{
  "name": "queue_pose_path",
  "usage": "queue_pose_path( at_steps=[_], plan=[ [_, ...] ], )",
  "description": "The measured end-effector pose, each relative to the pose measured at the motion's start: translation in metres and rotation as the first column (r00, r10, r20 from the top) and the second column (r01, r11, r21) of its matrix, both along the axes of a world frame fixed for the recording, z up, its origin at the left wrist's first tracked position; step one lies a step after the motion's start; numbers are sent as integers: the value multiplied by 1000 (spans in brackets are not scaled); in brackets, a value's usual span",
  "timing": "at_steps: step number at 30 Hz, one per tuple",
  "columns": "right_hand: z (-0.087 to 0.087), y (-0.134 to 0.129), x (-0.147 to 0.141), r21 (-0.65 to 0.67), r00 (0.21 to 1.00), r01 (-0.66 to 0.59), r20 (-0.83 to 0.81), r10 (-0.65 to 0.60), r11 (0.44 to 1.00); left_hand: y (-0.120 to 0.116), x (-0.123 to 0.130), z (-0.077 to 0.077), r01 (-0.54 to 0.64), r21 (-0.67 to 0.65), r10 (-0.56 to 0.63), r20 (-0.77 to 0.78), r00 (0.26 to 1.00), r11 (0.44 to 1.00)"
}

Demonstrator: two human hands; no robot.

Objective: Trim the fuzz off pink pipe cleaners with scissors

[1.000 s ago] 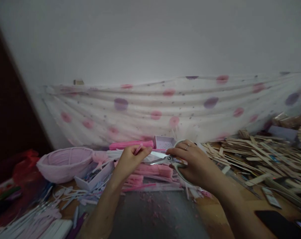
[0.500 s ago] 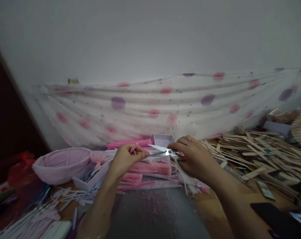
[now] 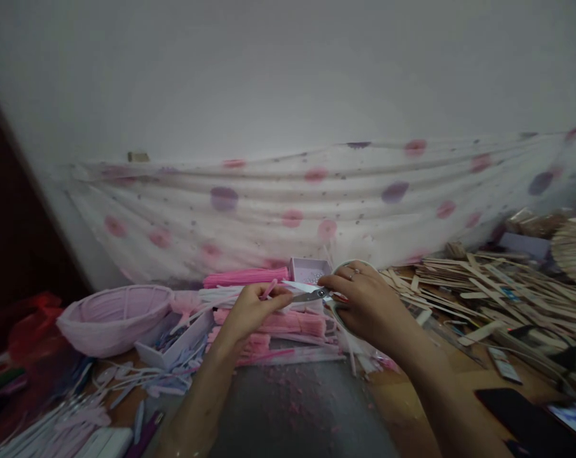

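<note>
My left hand (image 3: 254, 312) pinches a short pink pipe cleaner (image 3: 269, 289), its end standing up between thumb and fingers. Scissors (image 3: 311, 295) are gripped in my right hand (image 3: 367, 302), blades pointing left and slightly parted. The lower blade reaches my left fingertips; whether it touches the pipe cleaner is hidden. Beneath and behind both hands lie bundles of light pink pipe cleaners (image 3: 292, 322) and a bright pink bundle (image 3: 245, 277). Pink fuzz is scattered over a dark grey mat (image 3: 269, 426) in front.
At left are a pale pink fuzzy basket (image 3: 85, 334), an open box (image 3: 154, 357) and a red plastic bag (image 3: 35, 331). Behind my hands stands a small box of beads (image 3: 311, 262). Wooden sticks (image 3: 488, 286) pile up at right, near a black phone-like object (image 3: 517, 413).
The scissor blades have drawn closer together. My left hand has shifted a little to the right, toward the scissors, and the whole view has moved slightly.
</note>
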State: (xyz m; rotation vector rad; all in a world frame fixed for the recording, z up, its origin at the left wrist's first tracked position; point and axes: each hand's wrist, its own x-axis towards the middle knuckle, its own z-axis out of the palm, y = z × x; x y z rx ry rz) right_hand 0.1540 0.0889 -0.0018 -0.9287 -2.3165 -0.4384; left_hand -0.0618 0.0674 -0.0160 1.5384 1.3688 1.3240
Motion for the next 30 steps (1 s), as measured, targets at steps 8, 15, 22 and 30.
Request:
queue_pose_path(
  at_steps=[8,15,22,30],
  plan=[
    [-3,0,0,-42,1000,-14,-11,14,999,7,-28,-1,-258,205,265,-5,964,944],
    [-1,-5,-3,-65,994,-104,6,105,992,2,-3,-1,-122,151,132,-56,990,981],
    [0,-2,2,-97,999,26,-35,-30,995,6,-23,0,-153,82,143,117,983,985],
    [3,-8,2,-280,991,-10,-131,-27,960,-2,-13,7,-103,75,76,294,953,992]
  ],
)
